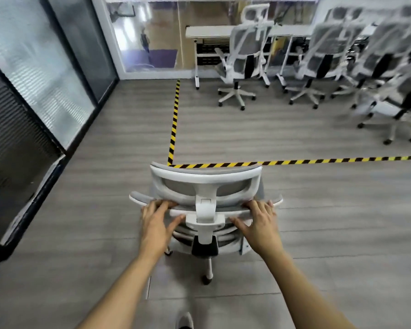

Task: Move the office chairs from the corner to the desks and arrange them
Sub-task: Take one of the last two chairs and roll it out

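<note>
A white-framed office chair (205, 184) with grey mesh stands right in front of me, its back toward me. My left hand (158, 222) grips the top edge of the backrest on the left of the headrest post. My right hand (259, 222) grips the same edge on the right. Far ahead stands a white desk (207, 32) against the glass wall. A matching chair (243, 58) sits at it, and several more chairs (318, 60) line up to the right, blurred.
Yellow-black floor tape (173, 124) runs away from me and turns right (318, 161) just beyond the held chair. Glass partitions (45, 74) with dark frames close off the left side. Grey wood-look floor lies between me and the desks. My shoe (184, 320) shows at the bottom.
</note>
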The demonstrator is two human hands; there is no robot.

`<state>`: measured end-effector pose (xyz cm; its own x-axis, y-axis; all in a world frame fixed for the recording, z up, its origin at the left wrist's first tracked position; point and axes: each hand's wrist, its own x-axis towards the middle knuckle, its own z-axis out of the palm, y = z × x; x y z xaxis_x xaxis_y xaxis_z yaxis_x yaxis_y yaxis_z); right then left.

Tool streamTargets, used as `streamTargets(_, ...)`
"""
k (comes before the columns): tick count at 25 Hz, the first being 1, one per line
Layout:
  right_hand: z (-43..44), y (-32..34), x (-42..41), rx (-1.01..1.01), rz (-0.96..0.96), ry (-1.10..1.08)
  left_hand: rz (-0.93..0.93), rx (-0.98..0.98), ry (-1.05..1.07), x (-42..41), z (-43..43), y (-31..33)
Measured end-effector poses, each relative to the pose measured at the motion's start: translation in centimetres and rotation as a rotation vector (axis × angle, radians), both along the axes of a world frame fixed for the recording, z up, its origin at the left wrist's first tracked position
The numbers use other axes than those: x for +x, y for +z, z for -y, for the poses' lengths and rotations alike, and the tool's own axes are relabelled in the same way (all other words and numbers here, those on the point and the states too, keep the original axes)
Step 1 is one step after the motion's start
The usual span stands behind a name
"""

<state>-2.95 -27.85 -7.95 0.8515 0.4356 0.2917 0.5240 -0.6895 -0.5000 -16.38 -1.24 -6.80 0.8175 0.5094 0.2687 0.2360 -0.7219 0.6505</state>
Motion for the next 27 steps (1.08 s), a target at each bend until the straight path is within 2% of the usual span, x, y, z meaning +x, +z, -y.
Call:
streamTargets(5,4.0,-0.3,14.3,0.049,0.037,-0.156,0.059,0.05,-0.149,18.5,2.5,-0.6)
streamTargets(10,7.2,0.7,28.3,-0.042,0.008,-0.356,0.007,0.034,-0.296,37.6,4.7,0.1)
streamTargets(15,10.8,0.6,42.4,0.01,-0.045,-0.483,-0.006,0.084,-0.422,54.8,7.6,0.4)
streamTargets(21,16.0,0.0,60.7,0.072,0.021,-0.542,0.042,0.124,-0.513,75.6,13.0,0.0)
streamTargets(27,22.5,0.7,82.1,0.084,-0.047,-0.563,-0.007,0.094,-0.556,97.9,19.6,0.7)
